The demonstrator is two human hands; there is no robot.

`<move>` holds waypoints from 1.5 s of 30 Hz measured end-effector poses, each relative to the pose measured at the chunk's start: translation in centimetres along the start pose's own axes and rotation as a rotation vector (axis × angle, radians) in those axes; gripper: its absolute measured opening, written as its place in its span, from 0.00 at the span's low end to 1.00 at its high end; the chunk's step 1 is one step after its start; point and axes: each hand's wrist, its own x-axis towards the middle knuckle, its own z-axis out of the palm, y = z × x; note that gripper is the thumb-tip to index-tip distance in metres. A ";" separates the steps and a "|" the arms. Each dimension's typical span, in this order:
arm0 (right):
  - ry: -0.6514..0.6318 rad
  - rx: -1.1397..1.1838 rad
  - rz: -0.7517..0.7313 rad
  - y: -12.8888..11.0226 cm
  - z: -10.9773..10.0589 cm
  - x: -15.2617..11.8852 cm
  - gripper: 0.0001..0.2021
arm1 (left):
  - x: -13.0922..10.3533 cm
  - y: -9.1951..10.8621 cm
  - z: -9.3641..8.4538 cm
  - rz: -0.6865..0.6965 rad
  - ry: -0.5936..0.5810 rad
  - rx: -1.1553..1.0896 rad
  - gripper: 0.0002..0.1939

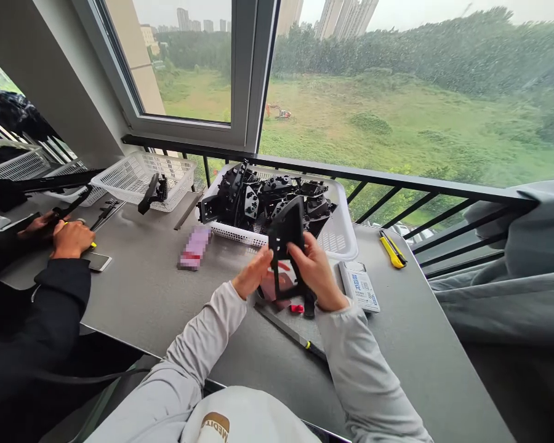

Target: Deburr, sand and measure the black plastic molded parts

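Note:
A black plastic frame (287, 231) with a rectangular opening is held upright above the table. My left hand (253, 271) grips its left edge, and my right hand (316, 267) has its fingers closed on the right edge. Behind the frame, a white basket (346, 237) holds a heap of black plastic parts (252, 200). Beneath my hands lie a small red object (297, 309) and a dark item partly hidden by the frame. A long flat tool (284, 326) with a yellow mark lies closer to me, its dark end reaching under my right sleeve.
On the grey table (143, 295) are a boxed item (360, 286), a yellow cutter (392, 249), a blurred purple packet (194, 247) and a phone (100, 262). A second basket (143, 169) holds one black part. At left, another person's hands (71, 239) are working. A railing runs behind.

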 end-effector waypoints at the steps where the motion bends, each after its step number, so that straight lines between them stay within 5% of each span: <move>1: -0.050 -0.050 0.016 -0.2 -0.1 -1.5 0.10 | -1.0 -0.8 -0.1 -0.055 -0.058 -0.022 0.33; 8: -0.148 -0.213 0.135 0.9 -1.0 -9.2 0.15 | -5.4 -4.9 -2.0 -0.294 -0.254 -0.261 0.29; 17: -0.258 -0.658 0.074 -1.2 -0.9 -11.7 0.13 | -7.9 -6.3 -3.9 -0.479 -0.425 -0.391 0.39; 24: -0.197 -0.513 0.125 -0.5 0.5 -14.2 0.14 | -9.6 -6.7 -2.7 -0.320 -0.111 -0.470 0.32; 30: -0.189 -0.356 0.061 0.6 2.1 -16.5 0.17 | -10.3 -7.0 -2.4 -0.385 0.109 -0.527 0.32; 37: 0.076 -0.622 0.201 3.3 -2.2 -15.0 0.17 | -10.5 -5.5 -2.2 -0.364 0.099 -0.489 0.37; 40: 0.061 -0.919 0.410 4.7 -4.1 -14.1 0.23 | -10.4 -5.0 -2.5 -0.342 0.130 -0.507 0.37; 45: 0.050 -0.949 0.479 6.5 -4.9 -13.3 0.23 | -9.2 -4.0 -2.2 -0.311 0.163 -0.545 0.34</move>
